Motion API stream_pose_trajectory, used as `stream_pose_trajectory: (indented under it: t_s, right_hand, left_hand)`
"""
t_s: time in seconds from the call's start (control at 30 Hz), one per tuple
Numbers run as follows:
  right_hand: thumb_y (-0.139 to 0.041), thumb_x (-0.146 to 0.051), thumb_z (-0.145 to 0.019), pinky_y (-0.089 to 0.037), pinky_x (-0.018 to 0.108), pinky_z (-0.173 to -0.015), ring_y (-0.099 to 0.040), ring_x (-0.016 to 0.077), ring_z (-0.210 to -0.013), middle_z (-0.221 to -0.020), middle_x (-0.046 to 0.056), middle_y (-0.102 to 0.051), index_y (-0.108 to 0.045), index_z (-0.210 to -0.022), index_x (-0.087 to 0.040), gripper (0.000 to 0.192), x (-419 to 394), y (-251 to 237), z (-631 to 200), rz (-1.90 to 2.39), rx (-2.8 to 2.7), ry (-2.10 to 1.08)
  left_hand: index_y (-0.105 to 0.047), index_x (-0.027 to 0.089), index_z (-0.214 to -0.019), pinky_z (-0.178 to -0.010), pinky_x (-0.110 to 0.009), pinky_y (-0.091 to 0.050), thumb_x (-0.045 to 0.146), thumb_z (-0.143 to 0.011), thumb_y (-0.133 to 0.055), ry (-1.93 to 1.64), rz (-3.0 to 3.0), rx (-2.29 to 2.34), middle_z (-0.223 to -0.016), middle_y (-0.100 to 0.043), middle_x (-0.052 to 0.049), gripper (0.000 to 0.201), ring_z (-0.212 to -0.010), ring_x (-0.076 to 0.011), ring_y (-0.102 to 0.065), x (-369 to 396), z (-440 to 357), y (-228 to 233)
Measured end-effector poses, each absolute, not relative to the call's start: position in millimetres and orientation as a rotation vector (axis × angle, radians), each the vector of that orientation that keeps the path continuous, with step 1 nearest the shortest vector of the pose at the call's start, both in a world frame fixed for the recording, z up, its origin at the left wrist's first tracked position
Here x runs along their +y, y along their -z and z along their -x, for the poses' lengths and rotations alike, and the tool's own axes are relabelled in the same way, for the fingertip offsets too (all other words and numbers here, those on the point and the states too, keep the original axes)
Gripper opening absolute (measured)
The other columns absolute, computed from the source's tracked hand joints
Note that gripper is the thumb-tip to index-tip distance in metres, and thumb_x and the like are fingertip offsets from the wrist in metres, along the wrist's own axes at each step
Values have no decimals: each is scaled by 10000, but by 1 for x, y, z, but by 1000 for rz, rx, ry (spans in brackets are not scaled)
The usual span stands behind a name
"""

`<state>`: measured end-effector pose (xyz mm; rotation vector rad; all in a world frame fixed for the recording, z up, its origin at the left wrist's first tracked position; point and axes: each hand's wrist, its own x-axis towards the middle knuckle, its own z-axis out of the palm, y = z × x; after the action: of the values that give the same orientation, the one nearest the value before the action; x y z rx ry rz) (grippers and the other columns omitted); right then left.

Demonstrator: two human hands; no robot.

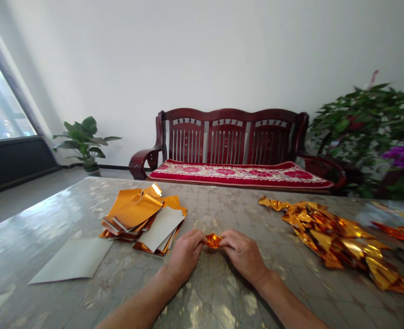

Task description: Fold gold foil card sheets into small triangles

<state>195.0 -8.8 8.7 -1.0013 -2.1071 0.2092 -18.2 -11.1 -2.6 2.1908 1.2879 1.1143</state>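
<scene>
Both hands meet low over the table (222,292) centre: left hand (185,256) and right hand (244,257) each pinch one end of a single small folded gold foil piece (213,240) — held directly between the fingertips. Left: one stack of gold foil sheets (142,218), one loose sheet (72,259) showing its white side. Right: one heap of folded foil pieces (338,237) — count apparently a dozen or more.

Gold foil piece (213,240): shiny, crinkled metallic paper. Stacked sheets (143,218): glossy gold, matt white backs. Table (222,301): glossy. Bench (229,137): polished wood.
</scene>
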Motion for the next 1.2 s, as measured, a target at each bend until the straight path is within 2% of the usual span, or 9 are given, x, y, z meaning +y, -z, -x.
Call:
stream_pose_trajectory:
  t_s: [0.17, 0.37, 0.53, 0.63, 0.8, 0.97, 1.2]
  right_hand:
    - [-587, -171, -890, -518, 265, -800, -660, 159, -900, -976, 35, -705, -736, -912, -247, 168, -9, -9, -193, 975, -2081, -304]
    - [-555, -173, -895, -522, 255, -752, -657, 154, -840, -901, 35, -689, -731, -903, -238, 188, -9, -6, -192, 954, -2051, -381]
    - [-583, -191, -851, -523, 269, -745, -675, 167, -786, -840, 10, -717, -690, -901, -232, 125, -10, -7, -190, 1159, -1954, -416]
    - [-563, -196, -860, -520, 278, -776, -689, 178, -845, -908, 11, -738, -699, -967, -244, 179, -10, -10, -189, 1214, -1989, -389]
    - [-534, -199, -884, -514, 268, -713, -689, 186, -815, -865, 27, -740, -739, -908, -251, 212, -10, -11, -190, 1234, -2082, -290]
    - [-532, -193, -900, -507, 261, -706, -683, 184, -806, -839, 27, -729, -739, -913, -246, 215, -11, -9, -190, 1207, -2099, -278]
    - [-549, -196, -908, -521, 257, -694, -684, 175, -777, -824, 23, -722, -744, -944, -250, 206, -14, -8, -183, 1122, -2090, -272]
  left_hand:
    - [-711, 224, -894, -801, -215, -473, 131, -908, -545, -1106, -2236, 1257, -904, -674, -12, 191, -852, -131, -623, -12, 18, 0]
    - [-738, 227, -925, -774, -219, -479, 185, -928, -552, -1129, -2317, 1260, -914, -672, -36, 191, -857, -140, -625, -15, 16, -4]
    - [-732, 236, -940, -785, -219, -481, 170, -937, -511, -1053, -2354, 1260, -921, -687, -37, 230, -868, -143, -642, -16, 17, -4]
    - [-708, 247, -966, -811, -218, -473, 121, -941, -463, -999, -2406, 1271, -947, -695, -27, 277, -901, -145, -645, -18, 18, -7]
    - [-620, 211, -954, -756, -231, -471, 130, -956, -413, -865, -2438, 1434, -882, -686, -32, 223, -847, -162, -650, -22, 14, -10]
    - [-543, 219, -1179, -787, -256, -477, 128, -946, -418, -723, -2418, 1543, -973, -707, -50, 279, -920, -184, -666, -23, 12, -11]
    - [-631, 235, -1067, -805, -264, -454, 155, -947, -446, -578, -2458, 1615, -985, -692, -44, 235, -951, -190, -643, -24, 9, -20]
